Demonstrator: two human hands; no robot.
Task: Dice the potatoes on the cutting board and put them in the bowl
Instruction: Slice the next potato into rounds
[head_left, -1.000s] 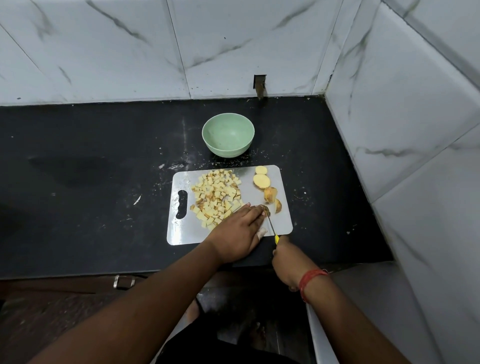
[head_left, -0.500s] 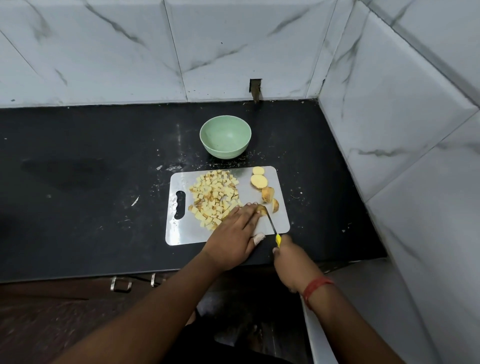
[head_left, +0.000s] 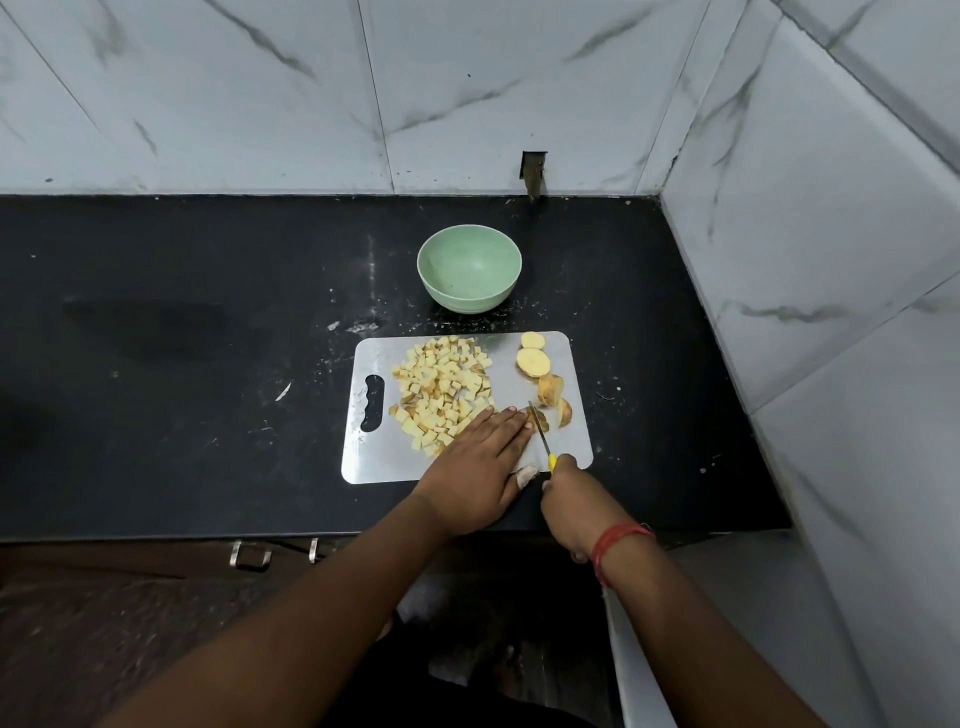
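A silver cutting board (head_left: 374, 457) lies on the black counter. A pile of diced potato (head_left: 441, 387) covers its middle. Several potato slices (head_left: 533, 361) sit along its right side. My left hand (head_left: 480, 460) lies flat on the board, fingers stretched out over the near edge of the dice and over a potato piece (head_left: 540, 415) by the fingertips. My right hand (head_left: 571, 499) grips the yellow handle of a knife (head_left: 541, 434), whose blade points away from me beside my left fingertips. The green bowl (head_left: 469, 267) stands empty behind the board.
Marble-tiled walls close the counter at the back and on the right. A small dark notch (head_left: 533, 171) sits in the back wall. Crumbs and smears mark the counter (head_left: 208, 322) left of the board. Metal drawer handles (head_left: 249, 553) show below the front edge.
My hands and the knife have kept their places at the board's near right corner. The view has shifted slightly.
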